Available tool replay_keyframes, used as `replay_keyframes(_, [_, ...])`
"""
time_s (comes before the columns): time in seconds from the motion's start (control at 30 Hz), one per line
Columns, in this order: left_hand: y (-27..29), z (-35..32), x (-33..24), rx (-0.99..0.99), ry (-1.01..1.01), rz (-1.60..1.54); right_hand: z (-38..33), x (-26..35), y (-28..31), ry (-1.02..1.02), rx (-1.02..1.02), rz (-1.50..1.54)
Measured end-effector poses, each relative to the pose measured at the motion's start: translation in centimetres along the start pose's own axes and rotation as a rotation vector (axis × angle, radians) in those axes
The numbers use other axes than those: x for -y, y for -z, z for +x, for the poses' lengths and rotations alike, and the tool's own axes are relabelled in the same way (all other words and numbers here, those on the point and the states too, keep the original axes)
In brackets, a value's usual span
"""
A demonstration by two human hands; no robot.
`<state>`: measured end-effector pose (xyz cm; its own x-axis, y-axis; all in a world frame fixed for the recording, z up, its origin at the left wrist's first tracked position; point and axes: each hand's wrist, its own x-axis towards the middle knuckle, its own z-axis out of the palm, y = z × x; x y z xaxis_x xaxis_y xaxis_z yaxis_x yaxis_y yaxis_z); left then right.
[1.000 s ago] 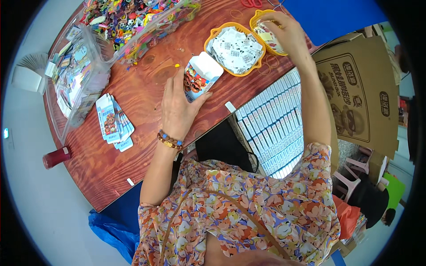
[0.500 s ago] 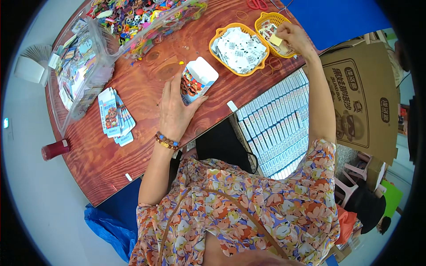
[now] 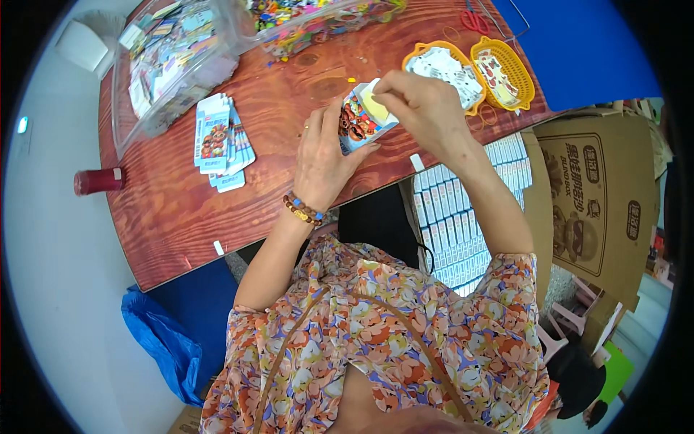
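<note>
My left hand (image 3: 324, 148) is wrapped round a small printed cardboard box (image 3: 354, 129), blue and white with cartoon figures, its top end open. At that opening my right hand (image 3: 423, 108) pinches a pale yellow card (image 3: 374, 107), which overlaps the mouth of the box. How far the card reaches inside is hard to see. Right of my hands stand a yellow basket of white packets (image 3: 413, 52) and a second yellow basket (image 3: 526, 92) holding small printed cards. A fanned stack of flat boxes (image 3: 217, 141) in the same print lies to the left.
Clear plastic bins of cards (image 3: 144, 119) and of colourful small toys (image 3: 318, 27) line the table's far side. Red scissors (image 3: 473, 20) lie at the back right. A carton with rows of finished boxes (image 3: 452, 220) stands below the table edge. A dark red cylinder (image 3: 100, 181) is at the left.
My right hand has come from the right basket to the box mouth with the yellow card. The left hand still holds the box. The whole view has shifted.
</note>
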<state>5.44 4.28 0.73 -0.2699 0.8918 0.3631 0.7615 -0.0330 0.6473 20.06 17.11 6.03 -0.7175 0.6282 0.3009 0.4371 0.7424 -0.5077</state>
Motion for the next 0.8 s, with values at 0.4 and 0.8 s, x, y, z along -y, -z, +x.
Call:
replay_keyframes(0.4, [1.4,-2.4,2.1,-0.248,0.145,-0.161,-2.8,5.9,-3.8,0.139,-0.273,0.039])
replay_keyframes(0.8, [4.4,-3.3,2.6,-0.265,0.107,-0.504,-1.8,4.8,-5.8,0.082,-0.07,0.518])
